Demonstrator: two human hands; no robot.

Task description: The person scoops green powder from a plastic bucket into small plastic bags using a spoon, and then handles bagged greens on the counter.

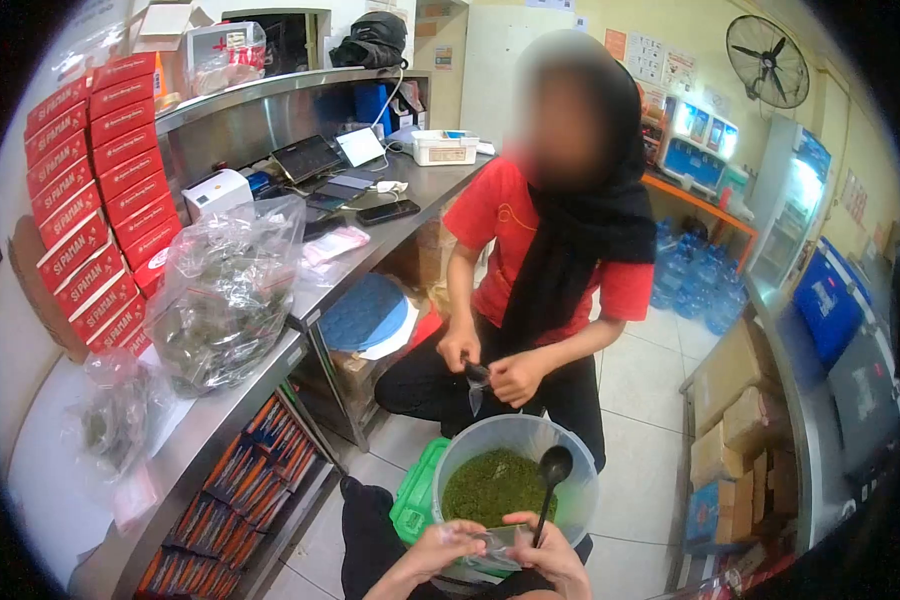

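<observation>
The left hand (pixel 444 547) and right hand (pixel 550 562) pinch a small, clear plastic bag (pixel 499 548) over the near side of a round, translucent plastic tub (pixel 582 480); the right also clasps a black, long-handled spoon (pixel 555 465).

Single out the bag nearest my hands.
The small clear bag held between your left hand and right hand; the larger bags rest on the counter.

Location type: food shop. Indicators: stacked red cardboard boxes (pixel 78 250) printed "SI PAMAN", stainless-steel tabletop (pixel 432 186), large translucent blue water bottles (pixel 700 275) and, apparently, an upright glass-door refrigerator (pixel 802 187).
</observation>
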